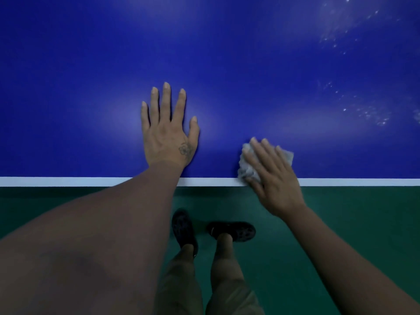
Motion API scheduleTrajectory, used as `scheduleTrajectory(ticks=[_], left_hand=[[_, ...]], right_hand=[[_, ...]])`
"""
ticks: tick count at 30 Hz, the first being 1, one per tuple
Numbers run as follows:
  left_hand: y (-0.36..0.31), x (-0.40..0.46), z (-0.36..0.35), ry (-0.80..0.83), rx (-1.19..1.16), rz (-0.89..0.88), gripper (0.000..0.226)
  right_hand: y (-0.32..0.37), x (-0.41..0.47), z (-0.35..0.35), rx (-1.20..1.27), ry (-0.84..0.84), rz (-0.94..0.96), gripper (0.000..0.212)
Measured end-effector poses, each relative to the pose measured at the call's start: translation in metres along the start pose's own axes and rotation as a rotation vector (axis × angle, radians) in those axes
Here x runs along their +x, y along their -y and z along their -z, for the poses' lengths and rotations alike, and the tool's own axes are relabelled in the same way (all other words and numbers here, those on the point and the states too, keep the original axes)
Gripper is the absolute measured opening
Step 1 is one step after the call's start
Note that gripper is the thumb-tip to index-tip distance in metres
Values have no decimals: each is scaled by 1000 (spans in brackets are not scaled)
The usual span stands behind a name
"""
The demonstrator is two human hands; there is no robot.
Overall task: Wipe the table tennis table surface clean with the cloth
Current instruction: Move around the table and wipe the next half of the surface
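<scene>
Cloth [248, 169]: crumpled at tabletop [227, 53] near edge, over white line [68, 181] | right hand [271, 176]: straight fingers pressing it | left hand [168, 130]: flat, released, bracing | Risk: cloth slips off edge; far-right droplets [368, 112] missed.

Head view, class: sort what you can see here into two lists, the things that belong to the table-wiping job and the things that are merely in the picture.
Belongs to the job:
cloth, bunched under the right hand
blue table surface
white specks on it, far right
left hand, flat on the table

Merely in view:
white edge line
green floor
black shoes
</scene>
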State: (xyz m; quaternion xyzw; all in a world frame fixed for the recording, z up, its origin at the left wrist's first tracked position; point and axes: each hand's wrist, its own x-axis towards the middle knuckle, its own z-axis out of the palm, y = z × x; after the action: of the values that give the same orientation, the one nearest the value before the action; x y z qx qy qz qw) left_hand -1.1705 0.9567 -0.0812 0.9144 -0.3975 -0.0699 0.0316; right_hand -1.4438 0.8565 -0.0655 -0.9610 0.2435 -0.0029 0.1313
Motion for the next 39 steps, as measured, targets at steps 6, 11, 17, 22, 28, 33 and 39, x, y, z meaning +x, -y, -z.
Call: scheduleTrajectory(ticks=[6,11,17,22,28,33,39], left_hand=[[0,-1,-1,8,6,-1,71],[0,0,-2,10,4,3,71],[1,0,-2,12,1,-5,70],[0,-1,-1,23,-2,-4,71],[0,-2,3,30,-21,-7,71],[-1,-4,8,4,-56,-15,70],[-3,-5,8,-46,-79,-29,67]], right_hand=[[-4,98,-1,3,-125,-376,62],[60,65,-18,24,-39,-19,60],[23,8,-4,-13,95,100,65],[25,79,-9,-7,-47,-242,60],[76,51,-26,20,-31,-54,59],[47,30,-17,30,-78,-197,64],[6,64,-15,52,-133,-122,72]])
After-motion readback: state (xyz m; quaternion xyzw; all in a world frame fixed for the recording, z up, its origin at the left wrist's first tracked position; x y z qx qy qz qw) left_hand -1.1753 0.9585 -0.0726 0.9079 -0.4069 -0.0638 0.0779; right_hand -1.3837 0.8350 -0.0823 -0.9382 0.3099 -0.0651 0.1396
